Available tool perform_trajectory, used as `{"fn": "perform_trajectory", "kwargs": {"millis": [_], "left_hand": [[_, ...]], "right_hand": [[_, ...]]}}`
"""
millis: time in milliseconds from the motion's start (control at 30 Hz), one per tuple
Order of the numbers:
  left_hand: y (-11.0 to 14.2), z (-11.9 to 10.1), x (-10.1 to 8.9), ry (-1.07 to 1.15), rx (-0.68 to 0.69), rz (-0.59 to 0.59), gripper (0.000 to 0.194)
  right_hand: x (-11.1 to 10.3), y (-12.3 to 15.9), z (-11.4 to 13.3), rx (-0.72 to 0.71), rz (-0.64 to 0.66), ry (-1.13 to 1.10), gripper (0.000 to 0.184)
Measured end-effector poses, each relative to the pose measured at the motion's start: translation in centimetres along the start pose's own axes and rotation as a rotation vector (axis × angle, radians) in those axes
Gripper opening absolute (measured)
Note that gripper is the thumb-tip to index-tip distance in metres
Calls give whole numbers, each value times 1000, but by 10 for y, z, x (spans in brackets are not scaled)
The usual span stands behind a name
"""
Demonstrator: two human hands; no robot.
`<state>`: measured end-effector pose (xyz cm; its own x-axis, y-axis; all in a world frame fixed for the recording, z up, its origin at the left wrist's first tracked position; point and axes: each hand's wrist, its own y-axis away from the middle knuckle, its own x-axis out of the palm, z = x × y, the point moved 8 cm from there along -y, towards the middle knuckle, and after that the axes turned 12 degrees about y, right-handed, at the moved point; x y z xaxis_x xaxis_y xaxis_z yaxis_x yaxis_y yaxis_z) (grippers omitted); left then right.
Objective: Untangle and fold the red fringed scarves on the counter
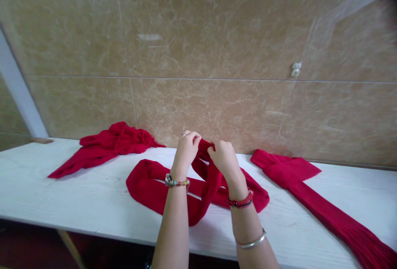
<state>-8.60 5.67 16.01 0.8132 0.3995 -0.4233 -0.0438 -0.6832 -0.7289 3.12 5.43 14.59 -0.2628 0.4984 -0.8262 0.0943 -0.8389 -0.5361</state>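
Holding a red cloth (pixel 212 182) up over the middle of the counter (pixel 31 186), gripped near its top by both hands. Pinching with the left hand (pixel 187 149): fingers together, clamped on the raised part of the cloth. Pinching too with the right hand (pixel 225 157), just beside: fingers curled in, clamped on the same cloth. Hanging from the grip in a loose loop toward the near side, then spreading left and right in long folded bands, resting on the counter. Showing white counter through narrow gaps between bands. Cannot tell the run of the layers right under the hands; partly hidden by the right wrist.

Wearing a beaded bracelet (pixel 178 183) on the left wrist; on the right, a red bracelet (pixel 240 201) and, farther up the forearm, a silver bangle (pixel 252 241).

To the left, at the back: a crumpled red heap (pixel 114 145), tapering to a point at near left. To the right, apart from the held cloth: a flat red strip (pixel 297 182), folded across at its far end, running diagonally to the lower right corner, ridged there. Behind: tan marbled wall (pixel 217 103), with a small white figure (pixel 296 69) stuck on.
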Motion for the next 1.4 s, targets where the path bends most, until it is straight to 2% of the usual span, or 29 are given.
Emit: {"fn": "perform_trajectory", "kwargs": {"millis": [100, 233, 300, 433, 500, 600, 700, 767, 867, 1033, 1167, 1300, 1400], "left_hand": [[-1, 14, 16, 119, -40, 116, 7], [2, 21, 33, 172, -70, 305, 11], [1, 22, 32, 112, -68, 292, 13], [-1, 28, 24, -33, -94, 146, 16], [-1, 31, 24, -83, -103, 119, 16], [-1, 32, 25, -91, -95, 112, 20], [-2, 30, 23, 36, -105, 115, 16], [-1, 27, 24, 172, -117, 167, 11], [1, 20, 27, 256, -110, 253, 18], [3, 10, 28, 205, -74, 277, 28], [2, 9, 25, 183, -79, 234, 28], [2, 7, 26, 148, -81, 217, 27], [2, 6, 28, 100, -70, 199, 27]], "right_hand": [[0, -5, -14, 19, -69, -105, 24], [-4, -8, -31, 70, -177, -231, 20], [-4, -8, -34, 77, -227, -268, 21], [-7, -7, -41, 100, -294, -310, 25], [-11, -6, -45, 112, -305, -305, 26], [-13, -7, -50, 102, -265, -249, 26], [-5, -8, -52, 62, -144, -148, 23], [6, -8, -51, 14, -37, -109, 20], [17, -6, -42, -55, 65, -168, 19], [13, -4, -20, -172, 60, -389, 20], [9, -3, -19, -162, 37, -420, 20], [9, -3, -21, -149, 30, -300, 16], [10, -5, -28, -65, 12, -129, 18]]}}
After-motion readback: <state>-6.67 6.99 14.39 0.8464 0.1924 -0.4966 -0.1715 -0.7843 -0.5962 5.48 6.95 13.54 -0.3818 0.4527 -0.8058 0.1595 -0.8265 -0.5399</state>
